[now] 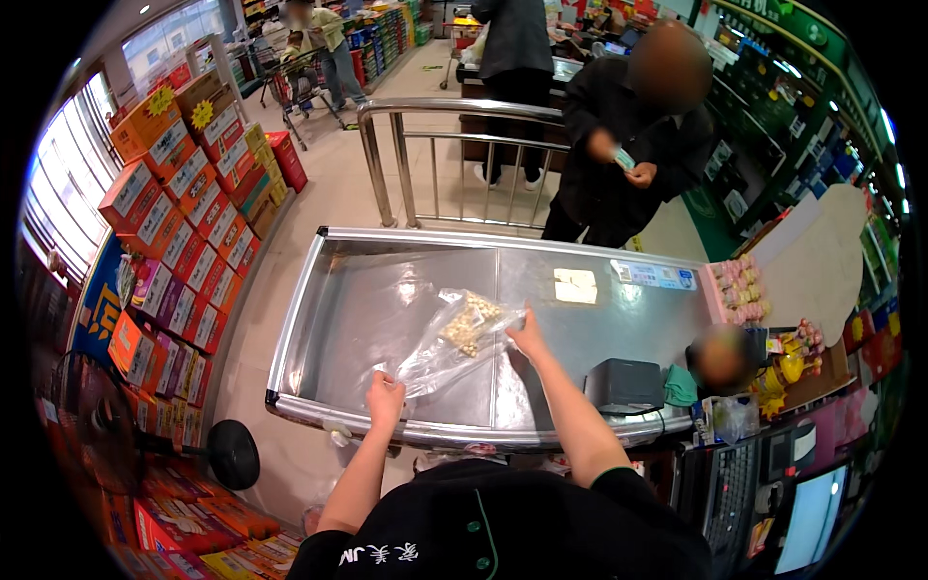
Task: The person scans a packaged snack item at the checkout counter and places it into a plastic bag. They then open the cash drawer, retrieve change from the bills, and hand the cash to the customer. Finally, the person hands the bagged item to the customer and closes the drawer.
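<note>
A clear plastic bag [435,355] with small pale pieces of food [471,322] in it lies over the metal checkout counter [580,330]. My left hand [388,399] pinches the bag's near left end, close to the counter's front edge. At the bag's right side, my right hand [527,335] grips the plastic with the thumb and fingers. The food is gathered in the bag's far part, between the two hands. Whether the bag is tied cannot be told.
Across the counter a person [638,145] holds a small paper item. A dark box-shaped device [625,386] and a green cloth [680,386] sit at the right, near a keyboard [725,500]. A steel railing [464,106] stands behind. Stacked cartons [196,254] and a fan [98,420] are at the left.
</note>
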Action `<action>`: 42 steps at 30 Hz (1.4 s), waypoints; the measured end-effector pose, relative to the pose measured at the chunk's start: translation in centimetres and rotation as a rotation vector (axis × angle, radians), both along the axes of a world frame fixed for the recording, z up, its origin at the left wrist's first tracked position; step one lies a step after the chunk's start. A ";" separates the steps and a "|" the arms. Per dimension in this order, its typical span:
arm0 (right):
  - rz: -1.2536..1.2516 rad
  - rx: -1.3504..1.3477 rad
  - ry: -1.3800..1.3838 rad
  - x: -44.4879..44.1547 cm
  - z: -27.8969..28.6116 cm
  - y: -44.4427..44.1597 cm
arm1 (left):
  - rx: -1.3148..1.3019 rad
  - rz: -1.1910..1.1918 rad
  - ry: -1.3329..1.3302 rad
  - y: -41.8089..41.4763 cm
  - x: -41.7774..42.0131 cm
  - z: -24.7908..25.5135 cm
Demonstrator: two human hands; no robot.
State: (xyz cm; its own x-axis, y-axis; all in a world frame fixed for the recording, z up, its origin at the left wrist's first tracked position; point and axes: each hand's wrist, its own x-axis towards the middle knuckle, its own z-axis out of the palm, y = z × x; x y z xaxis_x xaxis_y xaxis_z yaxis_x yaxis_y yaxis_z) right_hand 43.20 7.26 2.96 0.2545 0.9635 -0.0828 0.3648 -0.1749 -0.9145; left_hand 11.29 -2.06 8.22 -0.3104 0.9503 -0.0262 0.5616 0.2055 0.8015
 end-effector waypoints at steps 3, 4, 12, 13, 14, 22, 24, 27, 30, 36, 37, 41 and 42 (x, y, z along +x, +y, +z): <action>0.189 0.149 -0.163 -5.0 7.9 1.3 | -0.015 0.124 -0.149 0.6 -2.2 -1.8; 0.287 0.188 -0.160 -6.1 9.4 2.1 | -0.046 0.132 -0.245 1.4 -3.2 -2.3; 0.720 0.517 -0.236 -18.6 22.8 2.8 | 0.126 0.473 -0.761 2.7 -10.4 3.0; 0.714 0.525 -0.192 -19.2 23.1 2.7 | 0.164 0.453 -0.778 2.2 -10.7 3.7; 0.647 0.581 -0.202 -19.4 22.7 2.8 | 0.202 0.431 -0.795 1.8 -10.8 4.4; 0.513 0.190 -0.237 -12.7 14.6 1.8 | 0.262 0.138 -0.768 -1.6 -4.9 6.3; 0.522 0.150 -0.121 -9.8 12.9 0.6 | 0.151 0.032 -0.709 -1.7 -3.3 3.3; 0.497 0.119 -0.094 -5.1 12.8 -2.3 | 0.014 -0.215 -0.609 -2.1 -0.9 1.9; 0.332 0.023 -0.064 0.8 14.5 -6.3 | -0.108 -0.487 -0.536 -2.1 2.5 2.6; -0.014 0.141 -0.210 12.4 17.4 -14.7 | -0.307 -0.662 -0.516 0.7 8.7 3.6; -0.079 0.155 -0.199 13.4 17.4 -15.7 | -0.320 -0.649 -0.521 1.7 9.9 3.4; -0.186 0.172 -0.471 15.4 14.4 -18.7 | -0.390 -0.551 -0.650 7.2 16.3 3.1; -0.179 0.170 -0.609 15.3 13.4 -19.1 | -0.414 -0.513 -0.711 8.6 18.3 3.1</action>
